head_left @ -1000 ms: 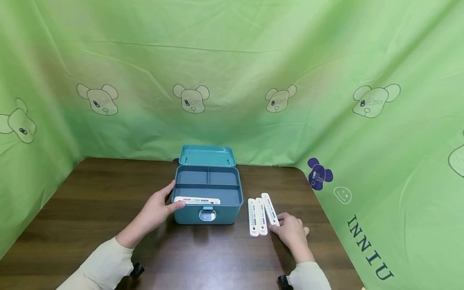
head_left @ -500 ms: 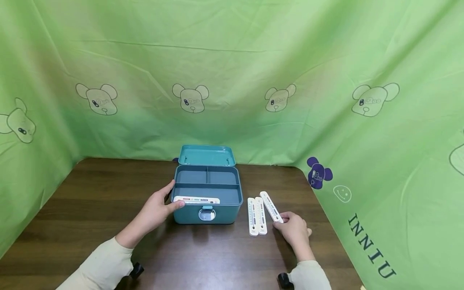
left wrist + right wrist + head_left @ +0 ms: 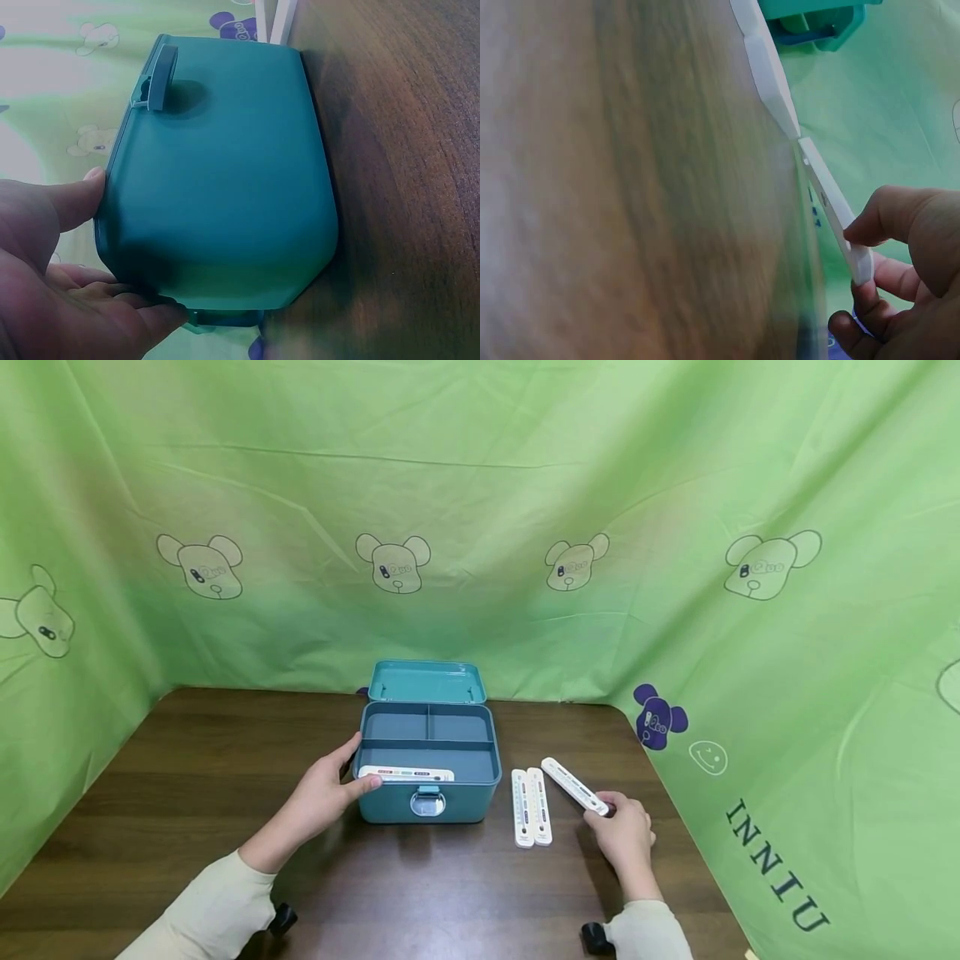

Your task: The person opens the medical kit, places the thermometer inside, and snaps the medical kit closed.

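Observation:
My left hand (image 3: 322,797) grips the front left corner of a blue-green storage box (image 3: 468,806), thumb at the front rim and fingers along the side. The box's lid (image 3: 427,682) stands raised behind it. A slim white strip with small printed marks (image 3: 405,773) lies in the long front compartment. My right hand (image 3: 624,835) pinches the near end of a similar white strip (image 3: 573,785) between thumb and fingers. That strip slants over the table, its far end pointing to the back left. The right wrist view shows the pinched strip (image 3: 826,187) edge-on.
Two more white strips (image 3: 522,807) lie side by side on the wooden table (image 3: 225,760), between the box and my right hand. Two smaller compartments (image 3: 396,722) form the box's back row. A green cloth (image 3: 480,485) with bear drawings hangs around the table.
My right hand has moved right, carrying the near end of its strip along, so the strip now slants more. My left hand and the box stay put.

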A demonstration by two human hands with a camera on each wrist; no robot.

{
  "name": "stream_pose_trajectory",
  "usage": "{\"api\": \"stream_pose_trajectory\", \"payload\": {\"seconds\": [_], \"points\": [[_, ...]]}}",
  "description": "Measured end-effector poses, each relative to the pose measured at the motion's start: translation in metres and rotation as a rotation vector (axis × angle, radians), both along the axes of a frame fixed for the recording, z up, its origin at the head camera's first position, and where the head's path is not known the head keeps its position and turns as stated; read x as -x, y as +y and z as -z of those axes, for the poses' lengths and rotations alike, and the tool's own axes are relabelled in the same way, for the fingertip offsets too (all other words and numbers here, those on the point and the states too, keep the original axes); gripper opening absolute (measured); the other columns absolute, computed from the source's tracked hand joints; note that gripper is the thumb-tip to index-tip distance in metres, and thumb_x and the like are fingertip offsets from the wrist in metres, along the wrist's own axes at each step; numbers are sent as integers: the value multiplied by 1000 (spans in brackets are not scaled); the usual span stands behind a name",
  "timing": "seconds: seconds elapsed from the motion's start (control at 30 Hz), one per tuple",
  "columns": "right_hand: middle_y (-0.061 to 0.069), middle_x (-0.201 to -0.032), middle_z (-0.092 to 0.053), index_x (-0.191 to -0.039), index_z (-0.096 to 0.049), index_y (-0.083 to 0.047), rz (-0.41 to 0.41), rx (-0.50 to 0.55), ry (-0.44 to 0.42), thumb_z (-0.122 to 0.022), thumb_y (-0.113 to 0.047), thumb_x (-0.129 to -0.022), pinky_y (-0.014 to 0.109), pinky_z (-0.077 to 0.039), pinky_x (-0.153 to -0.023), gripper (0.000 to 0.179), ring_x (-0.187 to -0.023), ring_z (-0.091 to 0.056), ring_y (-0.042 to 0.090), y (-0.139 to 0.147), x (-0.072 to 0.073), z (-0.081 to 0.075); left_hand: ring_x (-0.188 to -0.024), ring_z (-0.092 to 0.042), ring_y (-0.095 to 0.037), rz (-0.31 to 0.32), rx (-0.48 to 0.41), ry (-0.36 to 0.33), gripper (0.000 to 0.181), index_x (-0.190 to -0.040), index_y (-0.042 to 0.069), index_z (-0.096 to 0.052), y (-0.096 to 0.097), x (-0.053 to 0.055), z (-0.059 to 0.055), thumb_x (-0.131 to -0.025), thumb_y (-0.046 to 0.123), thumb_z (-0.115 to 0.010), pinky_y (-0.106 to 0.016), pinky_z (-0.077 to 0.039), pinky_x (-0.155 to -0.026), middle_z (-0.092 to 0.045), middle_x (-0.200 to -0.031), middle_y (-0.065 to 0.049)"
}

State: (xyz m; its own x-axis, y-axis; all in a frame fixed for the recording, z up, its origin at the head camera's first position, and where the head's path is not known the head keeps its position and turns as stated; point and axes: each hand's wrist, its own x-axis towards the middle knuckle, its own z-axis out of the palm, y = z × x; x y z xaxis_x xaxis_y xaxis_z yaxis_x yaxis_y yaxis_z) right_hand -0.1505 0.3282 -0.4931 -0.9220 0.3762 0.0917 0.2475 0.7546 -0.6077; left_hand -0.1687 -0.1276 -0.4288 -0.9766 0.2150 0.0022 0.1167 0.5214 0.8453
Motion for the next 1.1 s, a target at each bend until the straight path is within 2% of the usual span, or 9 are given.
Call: {"api": "stream_pose_trajectory", "payload": {"seconds": [0.13,0.3,0.47,0.63,0.73,0.9,1.0,1.1], "points": [[27,-124,-59,-124,-66,-4,-1,14,18,-69,-19,-84,64,-34,-92,43,-116,-48,47,5,2,1,-151,-30,-40,3,-25,0,89,-161,-3,-21,0,0,3,-97,31,-73,-55,-34,-118,-27,-165,-23],[26,-126,-60,-122,-67,-4,-54,19,93,-69,-16,-85,66,-34,-95,40,-119,-49,45,11,8,-3,-149,-35,-39,6,-51,-7,89,-161,-2,-21,1,0,6,-97,31,-73,-52,-38,-116,-27,-165,-23],[23,-122,-61,-121,-69,-3,-148,28,192,-69,-9,-84,56,-35,-96,38,-117,-51,39,14,15,-13,-146,-40,-38,7,-70,-11,90,-162,-1,-21,0,2,9,-97,30,-74,-50,-42,-113,-28,-165,-24],[21,-117,-62,-120,-69,0,-275,43,268,-69,-2,-83,45,-36,-95,37,-112,-53,35,16,23,-26,-143,-46,-37,7,-61,-1,89,-161,-1,-21,-1,2,11,-96,30,-74,-49,-46,-110,-32,-163,-24],[18,-117,-62,-121,-69,0,-341,87,277,-70,0,-84,38,-37,-96,37,-111,-53,28,15,26,-35,-141,-48,-36,1,-50,-1,89,-161,-1,-23,-1,2,9,-96,30,-74,-48,-48,-108,-35,-161,-23],[13,-123,-63,-127,-68,-4,-422,150,258,-71,-1,-89,23,-38,-96,39,-109,-51,9,13,27,-52,-141,-47,-36,7,-15,5,89,-160,-2,-24,-1,2,7,-96,34,-74,-49,-47,-109,-33,-162,-23],[11,-125,-63,-128,-68,-6,-468,146,249,-70,-1,-90,23,-39,-97,38,-109,-50,5,10,29,-63,-141,-47,-37,7,-9,3,90,-160,-2,-24,0,2,6,-95,34,-75,-49,-47,-109,-33,-162,-23],[10,-126,-62,-128,-67,-7,-512,128,241,-69,-2,-91,27,-39,-101,37,-112,-51,8,6,33,-73,-141,-48,-37,9,-8,3,89,-160,-2,-24,-1,2,6,-96,33,-75,-50,-47,-109,-33,-162,-24]]}}
